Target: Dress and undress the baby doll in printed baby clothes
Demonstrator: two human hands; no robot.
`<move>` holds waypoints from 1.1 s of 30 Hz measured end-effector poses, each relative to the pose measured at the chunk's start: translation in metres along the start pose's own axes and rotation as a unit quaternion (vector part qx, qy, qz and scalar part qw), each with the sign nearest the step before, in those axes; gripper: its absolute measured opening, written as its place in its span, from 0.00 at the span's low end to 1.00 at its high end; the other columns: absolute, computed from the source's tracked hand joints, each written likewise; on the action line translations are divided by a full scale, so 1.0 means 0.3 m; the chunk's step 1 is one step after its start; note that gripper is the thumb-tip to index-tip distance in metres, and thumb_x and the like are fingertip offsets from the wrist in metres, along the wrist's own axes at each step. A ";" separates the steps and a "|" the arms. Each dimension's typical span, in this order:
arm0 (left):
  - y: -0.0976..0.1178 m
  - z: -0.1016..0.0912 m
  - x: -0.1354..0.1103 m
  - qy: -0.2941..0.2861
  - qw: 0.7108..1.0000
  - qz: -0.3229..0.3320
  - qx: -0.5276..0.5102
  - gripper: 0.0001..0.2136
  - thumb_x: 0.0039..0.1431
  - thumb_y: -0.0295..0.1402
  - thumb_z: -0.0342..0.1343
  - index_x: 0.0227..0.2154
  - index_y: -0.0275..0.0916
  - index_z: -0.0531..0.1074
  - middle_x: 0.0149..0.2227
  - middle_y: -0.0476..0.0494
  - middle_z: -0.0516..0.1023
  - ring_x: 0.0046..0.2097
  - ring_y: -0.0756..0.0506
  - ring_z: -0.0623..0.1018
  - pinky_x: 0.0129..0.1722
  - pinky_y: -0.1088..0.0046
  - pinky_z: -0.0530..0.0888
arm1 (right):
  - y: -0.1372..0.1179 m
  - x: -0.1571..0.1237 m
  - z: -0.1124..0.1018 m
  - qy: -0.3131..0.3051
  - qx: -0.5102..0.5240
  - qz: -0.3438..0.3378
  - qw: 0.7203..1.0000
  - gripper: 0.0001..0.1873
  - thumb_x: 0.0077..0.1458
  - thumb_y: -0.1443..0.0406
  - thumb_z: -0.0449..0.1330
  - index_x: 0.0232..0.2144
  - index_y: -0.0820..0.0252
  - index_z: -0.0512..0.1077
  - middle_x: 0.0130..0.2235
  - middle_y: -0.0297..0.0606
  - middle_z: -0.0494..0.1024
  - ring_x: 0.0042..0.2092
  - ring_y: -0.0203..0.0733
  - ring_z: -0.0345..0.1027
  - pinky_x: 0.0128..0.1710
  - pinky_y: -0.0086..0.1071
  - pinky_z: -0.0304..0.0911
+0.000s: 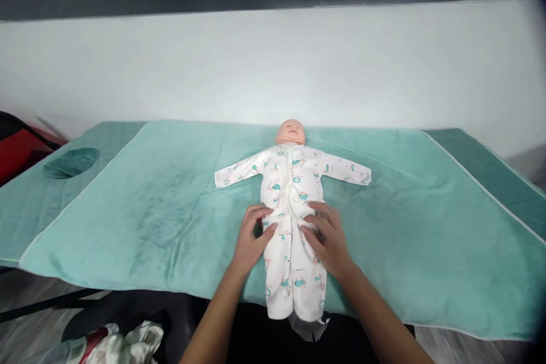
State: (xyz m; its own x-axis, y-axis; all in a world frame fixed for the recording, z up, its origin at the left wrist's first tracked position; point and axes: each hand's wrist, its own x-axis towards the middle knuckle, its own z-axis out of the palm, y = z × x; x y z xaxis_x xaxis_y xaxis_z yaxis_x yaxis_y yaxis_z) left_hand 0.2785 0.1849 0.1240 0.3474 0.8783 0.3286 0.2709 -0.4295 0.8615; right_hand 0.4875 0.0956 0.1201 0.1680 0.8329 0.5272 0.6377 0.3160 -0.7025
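Note:
A baby doll lies face up, its bald head toward the wall. It wears a white printed long-sleeved top and matching trousers; the sleeves are spread sideways. The doll's hands and feet are hidden in the cloth. My left hand rests at the left side of the waist, thumb and fingers apart, fingertips on the cloth where top and trousers meet. On the opposite side, my right hand touches the waist with its fingers spread. Neither hand visibly grips the fabric.
A green cover lies over the massage table, whose face hole is at the left. Behind stands a white wall. Below the front edge, a black chair carries crumpled printed cloth. Something red stands far left.

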 end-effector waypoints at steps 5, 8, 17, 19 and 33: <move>0.009 0.019 -0.030 0.078 0.990 0.035 0.114 0.08 0.66 0.34 0.52 0.44 0.44 0.74 0.44 0.41 0.74 0.47 0.42 0.74 0.49 0.61 0.72 | 0.013 -0.076 -0.021 0.082 -0.003 0.167 0.983 0.14 0.63 0.62 0.55 0.50 0.52 0.70 0.52 0.44 0.71 0.55 0.51 0.66 0.56 0.50 0.63; 0.024 0.017 -0.030 0.098 0.977 0.091 0.164 0.09 0.68 0.33 0.50 0.44 0.43 0.75 0.41 0.41 0.75 0.46 0.42 0.74 0.49 0.60 0.72 | 0.011 -0.058 -0.022 0.066 0.007 0.183 0.981 0.09 0.62 0.61 0.53 0.41 0.54 0.72 0.44 0.41 0.74 0.47 0.49 0.68 0.49 0.46 0.65; -0.003 -0.049 -0.078 -0.013 0.998 0.036 0.054 0.10 0.66 0.39 0.52 0.39 0.41 0.76 0.38 0.42 0.78 0.42 0.44 0.77 0.45 0.63 0.74 | 0.037 -0.075 -0.089 -0.053 0.019 0.121 0.991 0.07 0.59 0.62 0.55 0.30 0.56 0.68 0.35 0.36 0.71 0.37 0.42 0.66 0.39 0.37 0.63; -0.045 -0.101 -0.045 -0.059 0.997 -0.045 -0.006 0.13 0.66 0.42 0.52 0.37 0.39 0.75 0.33 0.44 0.77 0.37 0.45 0.77 0.42 0.65 0.75 | 0.092 -0.043 -0.147 -0.132 0.013 0.105 0.986 0.11 0.61 0.58 0.55 0.31 0.57 0.71 0.36 0.38 0.74 0.38 0.43 0.68 0.40 0.37 0.64; -0.299 -0.312 0.385 0.121 0.939 -0.167 0.275 0.15 0.62 0.41 0.53 0.46 0.40 0.73 0.40 0.40 0.80 0.41 0.40 0.77 0.39 0.69 0.68 | 0.549 0.318 -0.341 0.092 -0.277 0.325 0.900 0.15 0.58 0.53 0.56 0.35 0.60 0.73 0.36 0.45 0.78 0.35 0.44 0.66 0.35 0.35 0.54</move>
State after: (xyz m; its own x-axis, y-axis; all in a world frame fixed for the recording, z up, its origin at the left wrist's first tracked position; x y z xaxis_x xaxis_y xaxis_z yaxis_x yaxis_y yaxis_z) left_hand 0.2104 0.3444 0.1209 -0.0352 0.9769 0.2108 0.7740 -0.1068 0.6241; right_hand 0.6854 0.1806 0.1036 0.7295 0.6547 0.1977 0.6285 -0.5277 -0.5714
